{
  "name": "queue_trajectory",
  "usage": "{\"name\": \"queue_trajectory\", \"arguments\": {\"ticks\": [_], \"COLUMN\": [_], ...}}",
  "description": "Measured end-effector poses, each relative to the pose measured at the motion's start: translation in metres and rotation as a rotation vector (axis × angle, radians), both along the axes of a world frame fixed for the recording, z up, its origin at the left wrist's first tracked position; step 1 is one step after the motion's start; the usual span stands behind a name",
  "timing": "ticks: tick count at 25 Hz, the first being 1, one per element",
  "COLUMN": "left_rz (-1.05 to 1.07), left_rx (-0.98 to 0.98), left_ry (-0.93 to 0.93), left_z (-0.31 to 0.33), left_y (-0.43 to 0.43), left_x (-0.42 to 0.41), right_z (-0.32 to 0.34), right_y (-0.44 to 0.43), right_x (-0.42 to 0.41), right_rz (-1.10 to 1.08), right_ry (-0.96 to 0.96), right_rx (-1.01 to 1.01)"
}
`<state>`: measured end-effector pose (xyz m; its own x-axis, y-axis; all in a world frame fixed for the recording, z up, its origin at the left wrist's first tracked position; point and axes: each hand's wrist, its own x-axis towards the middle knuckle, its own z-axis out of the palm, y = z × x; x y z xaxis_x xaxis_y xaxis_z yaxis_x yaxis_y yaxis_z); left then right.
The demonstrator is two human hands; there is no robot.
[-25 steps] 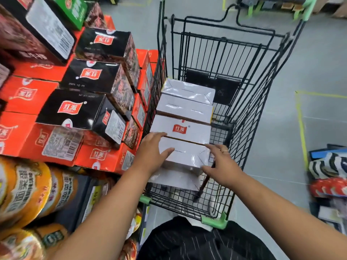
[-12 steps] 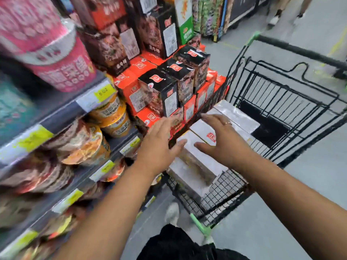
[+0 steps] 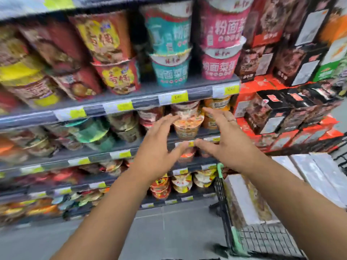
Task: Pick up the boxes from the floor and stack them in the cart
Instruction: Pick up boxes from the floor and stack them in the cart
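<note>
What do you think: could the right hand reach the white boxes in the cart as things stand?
Probably yes: the right hand is open and empty, and the white boxes lie uncovered in the cart just below it.

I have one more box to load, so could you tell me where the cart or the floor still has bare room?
The cart has a bare patch of wire bottom at its near end, in front of the white boxes. The grey floor is bare between the shelves and the cart. The shelves themselves are crowded with cups.
</note>
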<state>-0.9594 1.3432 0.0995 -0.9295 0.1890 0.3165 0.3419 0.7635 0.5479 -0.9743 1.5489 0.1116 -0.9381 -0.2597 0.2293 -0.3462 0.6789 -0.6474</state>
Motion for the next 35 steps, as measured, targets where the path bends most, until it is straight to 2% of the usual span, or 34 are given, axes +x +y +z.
{"name": "queue_trajectory", "arguments": {"ticks": [6,16,22,28,35], "left_rz": [0.253,0.704,0.964,1.259,1.561], "left_rx": [0.034,0.017,0.029,0.017,0.041], "left_ry": [0.012,0.038,0.007,-0.048,0.013], "left_z": [0.008,-0.001,-0.007,-0.019,-0.011], "left_y": [-0.116,-0.324,-0.411,-0.487,-0.577], "left_x": [0.075,0.257,0.349,0.389,0.393], "right_z": [0.003,0.006,-0.007,-0.016,-0.005], "right_y": [-0.126,-0.372,-0.497,-0.619,-0.770], "right_x": [0.023,0.139,0.194,0.207,0.201], "right_rz": [0.248,0.630,0.862,1.088,1.397], "right_ry": [-0.021,-0.060,-0.111,-0.168,-0.181], "right_rx": [-0.051,-0.069,-0.074,-0.040,-0.007]}}
